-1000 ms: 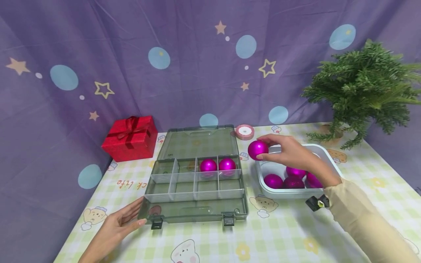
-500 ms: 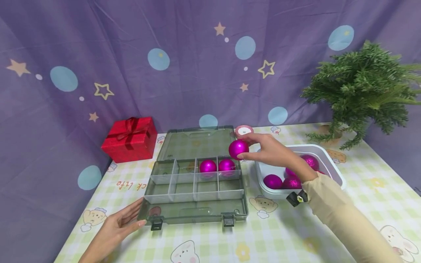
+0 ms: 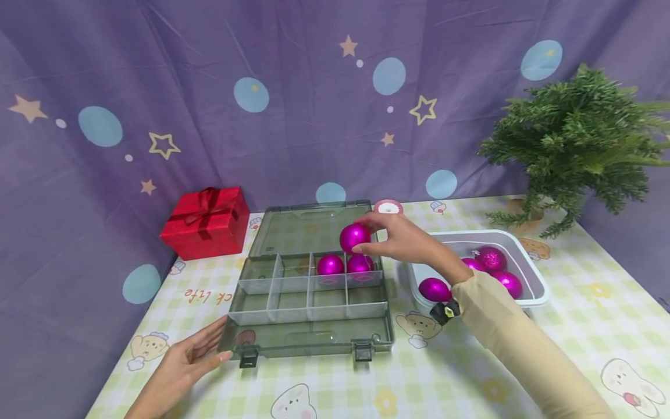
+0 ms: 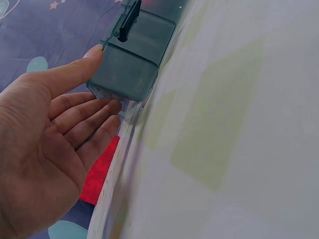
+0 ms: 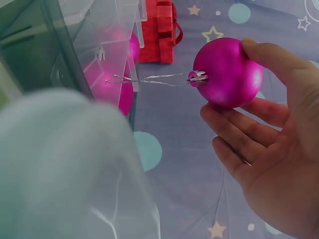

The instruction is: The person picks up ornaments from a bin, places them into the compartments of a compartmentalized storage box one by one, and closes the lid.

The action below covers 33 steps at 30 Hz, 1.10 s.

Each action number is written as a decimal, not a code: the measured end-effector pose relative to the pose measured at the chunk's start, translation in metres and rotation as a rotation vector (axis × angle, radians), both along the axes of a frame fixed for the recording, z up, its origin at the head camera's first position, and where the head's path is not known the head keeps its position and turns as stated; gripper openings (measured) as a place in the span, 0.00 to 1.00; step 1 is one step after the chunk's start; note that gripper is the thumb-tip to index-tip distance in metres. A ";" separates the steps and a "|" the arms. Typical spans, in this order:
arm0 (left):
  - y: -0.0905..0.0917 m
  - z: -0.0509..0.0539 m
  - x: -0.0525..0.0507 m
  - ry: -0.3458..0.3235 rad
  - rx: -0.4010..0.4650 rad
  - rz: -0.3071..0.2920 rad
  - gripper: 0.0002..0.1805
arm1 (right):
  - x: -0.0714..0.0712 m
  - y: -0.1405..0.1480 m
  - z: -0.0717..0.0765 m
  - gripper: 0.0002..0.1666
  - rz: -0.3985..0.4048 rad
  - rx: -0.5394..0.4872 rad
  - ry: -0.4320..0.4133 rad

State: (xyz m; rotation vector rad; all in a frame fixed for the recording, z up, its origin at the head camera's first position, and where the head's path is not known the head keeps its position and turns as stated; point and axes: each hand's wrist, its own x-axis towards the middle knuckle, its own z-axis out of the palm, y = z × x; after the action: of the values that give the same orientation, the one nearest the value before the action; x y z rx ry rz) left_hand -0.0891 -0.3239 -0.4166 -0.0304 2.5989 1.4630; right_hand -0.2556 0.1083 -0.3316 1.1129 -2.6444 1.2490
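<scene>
A shiny magenta Christmas ball [image 3: 355, 238] is pinched between the thumb and fingers of my right hand [image 3: 403, 237], raised above the back right of the divided box [image 3: 314, 343]. In the right wrist view a silver string loop [image 5: 159, 79] trails from the ball's metal cap. Two more magenta balls [image 3: 331, 266] sit in adjoining back compartments of this see-through grey box, whose lid lies open behind it. My left hand [image 3: 180, 361] touches the box's front left corner, thumb at the front and rather straight fingers along the side, as the left wrist view also shows.
A white tub [image 3: 539, 294] at the right holds several magenta balls, partly hidden by the right forearm. A red gift box [image 3: 209, 227] stands at the back left, a pink ribbon roll [image 3: 388, 206] behind the lid, and a small artificial tree [image 3: 581, 134] at the back right.
My right hand has carried the magenta ball leftward from over the white tub to above the divided box. The left hand has stayed at the box corner.
</scene>
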 end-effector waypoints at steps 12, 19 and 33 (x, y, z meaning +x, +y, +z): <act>0.000 -0.001 0.000 -0.002 0.003 0.002 0.42 | -0.005 -0.030 -0.004 0.35 0.050 0.007 -0.048; 0.000 0.000 0.000 -0.022 0.013 0.005 0.42 | -0.008 -0.049 0.000 0.32 0.090 0.027 -0.023; 0.001 0.000 -0.001 0.001 0.000 0.003 0.42 | -0.018 -0.087 0.001 0.34 0.103 0.061 0.010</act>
State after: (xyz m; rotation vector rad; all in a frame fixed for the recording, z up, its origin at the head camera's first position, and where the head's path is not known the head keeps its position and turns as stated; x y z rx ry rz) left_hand -0.0899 -0.3232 -0.4162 -0.0333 2.6002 1.4640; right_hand -0.2732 0.0212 -0.3311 1.2758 -2.6667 1.1813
